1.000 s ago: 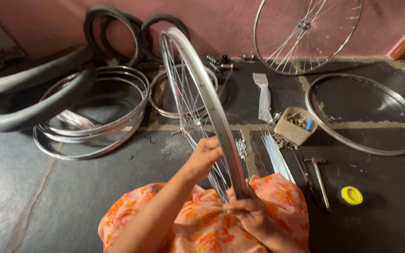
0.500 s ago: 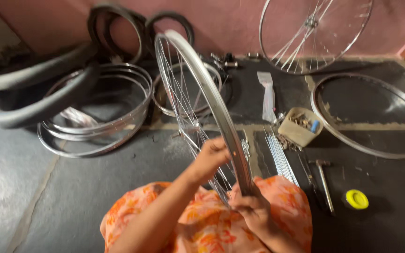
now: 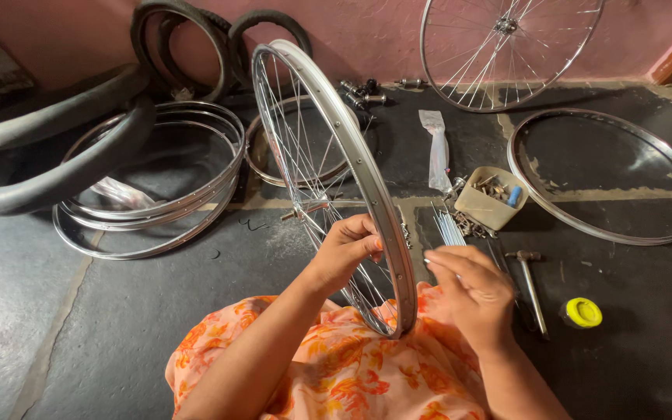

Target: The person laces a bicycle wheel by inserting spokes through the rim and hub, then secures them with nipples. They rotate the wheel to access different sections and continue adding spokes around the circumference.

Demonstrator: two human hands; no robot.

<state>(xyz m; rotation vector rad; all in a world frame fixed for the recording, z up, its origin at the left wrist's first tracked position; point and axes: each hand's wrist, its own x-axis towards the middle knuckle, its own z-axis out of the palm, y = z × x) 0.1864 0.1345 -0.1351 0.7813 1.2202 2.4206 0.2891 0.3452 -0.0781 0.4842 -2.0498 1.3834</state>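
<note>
spoked wheel [image 3: 328, 155] upright, edge-on, L hand [image 3: 348, 253] gripping rim

bare floor left, hammer [image 3: 529, 284] and spokes [image 3: 450, 228] crowding right

Dark stone floor [image 3: 118, 327] with pale joints, meeting a worn pink wall [image 3: 367, 31] behind

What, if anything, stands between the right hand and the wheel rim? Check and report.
Nothing visible. The right hand is open just beside the wheel rim, with only a bare gap between them. The left hand already has its fingers at the spokes.
</note>
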